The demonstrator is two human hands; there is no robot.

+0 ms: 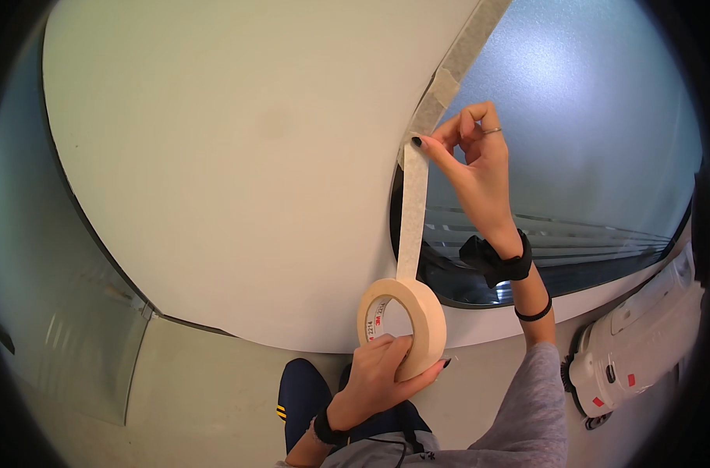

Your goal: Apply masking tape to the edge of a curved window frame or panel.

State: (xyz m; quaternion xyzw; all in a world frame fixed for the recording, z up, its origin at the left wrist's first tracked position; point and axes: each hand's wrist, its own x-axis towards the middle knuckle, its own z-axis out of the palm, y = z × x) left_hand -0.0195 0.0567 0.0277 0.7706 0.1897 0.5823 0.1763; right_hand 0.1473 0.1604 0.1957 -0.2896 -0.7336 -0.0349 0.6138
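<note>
My left hand [376,373] grips a roll of masking tape [427,312], its fingers hooked into the core and its thumb on the outside. From the roll, a pulled-out strip of tape [411,214] runs taut up to my right hand [477,160]. There, thumb and forefinger press or pinch the strip where it meets a band of tape [459,54] stuck along a pane's edge. That pane is glossy bluish glass [581,140] with a dark border, set beside a large white curved panel [238,171]. The strip below my right hand hangs over the border between them.
At the lower right stands a white machine [632,335] with red labels and a dark brush-like edge. Another glass panel [66,312] is on the left. My legs [304,394] stand on the pale floor [191,398] close to the white panel's edge.
</note>
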